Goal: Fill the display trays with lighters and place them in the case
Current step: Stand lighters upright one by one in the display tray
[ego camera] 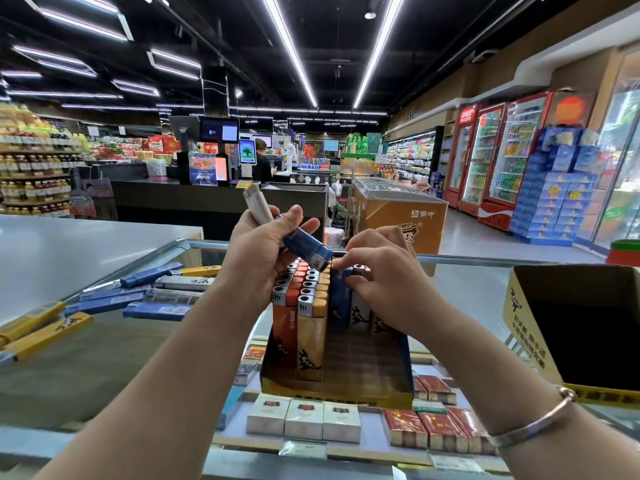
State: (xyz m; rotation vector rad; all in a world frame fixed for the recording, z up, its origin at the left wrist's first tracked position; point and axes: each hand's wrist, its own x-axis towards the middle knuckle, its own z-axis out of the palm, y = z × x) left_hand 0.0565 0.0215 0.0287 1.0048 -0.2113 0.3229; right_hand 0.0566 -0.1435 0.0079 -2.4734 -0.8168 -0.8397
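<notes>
Fingers of the right hand (384,271) curl down onto the tops of the blue lighter (341,296) and its neighbours standing in the tray (407,362), pinching or pressing them into the row; can't tell which. Left hand (263,244), just left of and slightly above those fingers, grips two spare lighters: a blue one (304,245) angled down w/ its metal end nearly touching the right fingertips, and a white one (256,204) sticking up behind. Left fingers are clamped round both, thumb on top.

Below and left of the fingers, red and tan lighters (299,306) stand upright in packed rows. Right side of the tray, nearer than the fingers, is bare floor, so the tray looks approx half full. It sits on the glass counter (138,358), w/ cigarette packs (304,420) visible beneath the glass.

Step in hand, I judge: filling the tray, right-hand rows. Next move calls for passing the blue spare across to the right fingers and seating it upright, tight against the standing row, w/o tipping neighbours.

Well left of the hands, loose lighters (145,292), blue, grey and yellow, lie flat on the glass. Right of the fingers stands an open cardboard box (519,306). Far beyond: checkout desk (214,199) and drinks fridges (498,157).
</notes>
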